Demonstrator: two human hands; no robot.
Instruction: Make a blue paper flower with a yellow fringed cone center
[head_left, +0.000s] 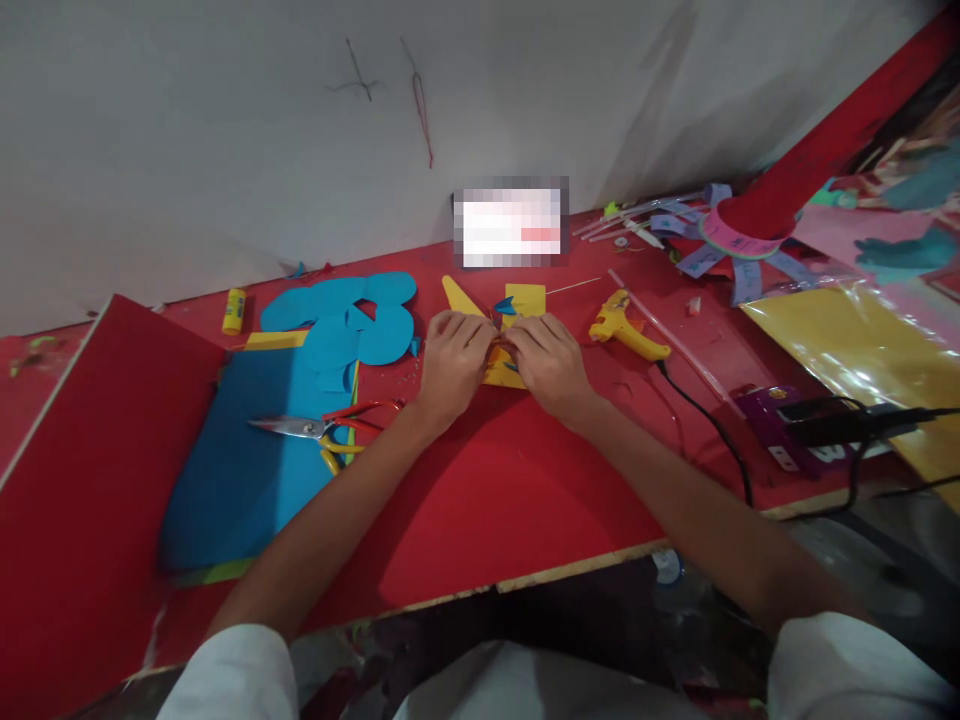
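My left hand [459,362] and my right hand [550,362] meet near the middle of the red table, fingertips almost touching. Both are closed in a pinch, and the fingers hide whatever small thing is between them. Yellow paper [524,299] shows behind and below the fingers, and a narrow yellow strip [459,296] points up to the left. A small pointed blue paper piece [505,306] sticks up just beyond the fingertips. To the right of my right hand lies a yellow glue gun [628,332] with a black cord.
Scissors [300,427] with red and yellow handles lie on blue sheets [225,470] at left. Cut blue paper shapes [337,305] and a glue stick [234,312] are behind. A red board [105,480] stands left. A purple box [780,425] and yellow wrapped sheets [847,340] lie right.
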